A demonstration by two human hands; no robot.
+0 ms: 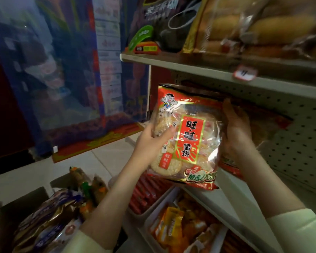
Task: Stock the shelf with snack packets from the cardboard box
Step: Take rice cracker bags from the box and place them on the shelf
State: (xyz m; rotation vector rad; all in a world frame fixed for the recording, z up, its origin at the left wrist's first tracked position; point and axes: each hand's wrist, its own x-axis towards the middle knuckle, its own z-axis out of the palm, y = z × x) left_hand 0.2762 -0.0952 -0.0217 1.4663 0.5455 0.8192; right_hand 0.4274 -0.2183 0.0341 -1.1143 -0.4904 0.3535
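Observation:
A red and clear packet of round rice crackers point(188, 136) is held upright in front of the middle shelf point(232, 181). My left hand point(151, 141) grips its left edge, thumb across the front. My right hand point(235, 130) holds the right edge, fingers curled behind the packet. Behind it on the shelf lies another red packet point(274, 125), partly hidden. The open cardboard box point(26, 201) sits at the lower left, filled with several purple and brown snack packets point(49, 216).
The upper shelf point(208, 70) carries a dark bag point(164, 24) and bagged bread rolls point(259, 24), with a red price tag point(244, 73) on its edge. Below, white trays point(161, 203) hold red sticks and orange packets point(179, 227). A perforated back panel point(299, 134) closes the shelf.

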